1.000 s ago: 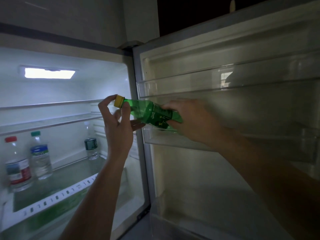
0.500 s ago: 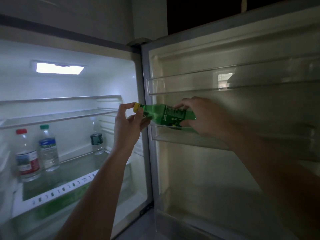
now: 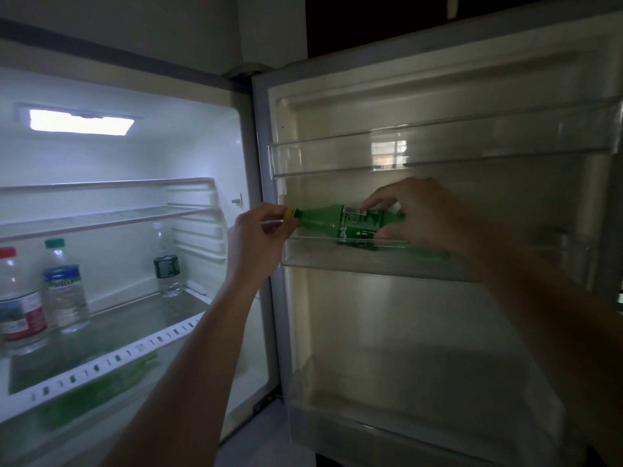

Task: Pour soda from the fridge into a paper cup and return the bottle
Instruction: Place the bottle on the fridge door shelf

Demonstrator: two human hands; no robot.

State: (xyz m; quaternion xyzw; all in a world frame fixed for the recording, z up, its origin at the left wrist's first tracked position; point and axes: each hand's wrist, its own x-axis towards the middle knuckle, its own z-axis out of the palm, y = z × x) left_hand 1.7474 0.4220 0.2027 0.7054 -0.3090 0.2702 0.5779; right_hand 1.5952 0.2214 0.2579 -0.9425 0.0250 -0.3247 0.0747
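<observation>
Right grip [image 3: 421, 217] wraps the labelled body of the green translucent plastic soda bottle [image 3: 320, 222]; left grip [image 3: 256, 241] pinches its yellow screw cap [image 3: 289, 213]. Bottle lies horizontal, partly behind the front wall of the clear glossy plastic door shelf [image 3: 310, 256], at right. Judged step: return. Next: lower it level, release.

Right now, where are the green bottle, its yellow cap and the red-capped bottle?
green bottle [image 3: 359, 225], head view, its label.
yellow cap [image 3: 289, 213], head view, its side.
red-capped bottle [image 3: 20, 315], head view, its label.
</observation>
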